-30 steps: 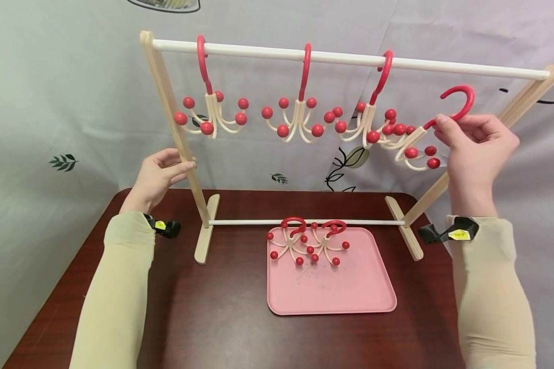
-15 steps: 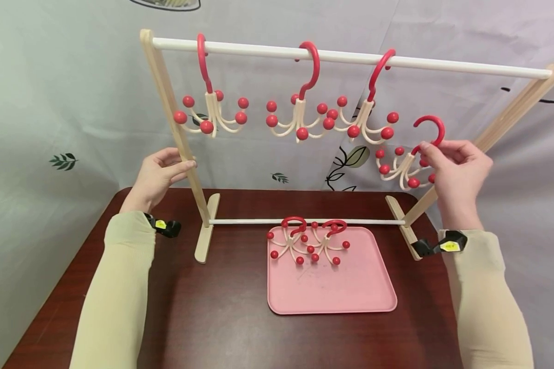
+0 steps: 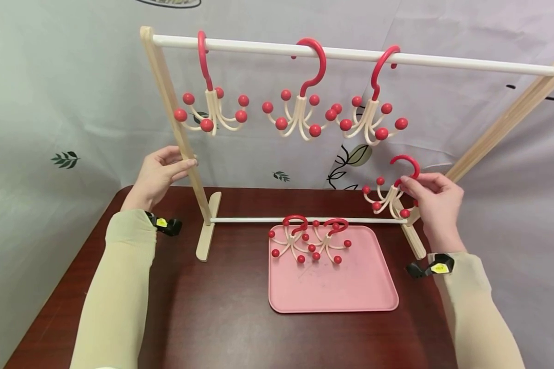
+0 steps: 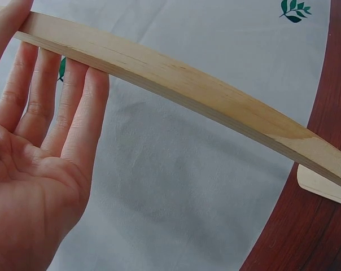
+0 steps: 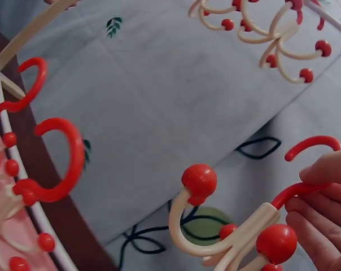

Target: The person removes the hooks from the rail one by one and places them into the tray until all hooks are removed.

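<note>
My left hand (image 3: 159, 177) pinches the left wooden post (image 3: 170, 97) of a hanging rack between thumb and fingers; in the left wrist view the fingertips lie along the edge of the post (image 4: 176, 76). With thumb and fingers, my right hand (image 3: 438, 205) pinches the red hook of a multi-arm hanger (image 3: 391, 197) with red ball tips, held low near the right post, its hook apart from the top rod (image 3: 258, 47). Three like hangers hang from that rod: a left one (image 3: 211, 110), a middle one (image 3: 300, 113) and a right one (image 3: 371, 115).
A pink tray (image 3: 337, 292) on the dark red table (image 3: 212, 307) carries two more such hangers, one on the left (image 3: 292, 240) and one beside it (image 3: 327, 240). Behind the tray runs the rack's lower white rod (image 3: 240, 220). A patterned cloth (image 3: 268, 164) hangs behind.
My right hand has come down and leftward with the hanger, away from the top rod. The middle and right hung hangers have swung and turned. My left hand stays on the post.
</note>
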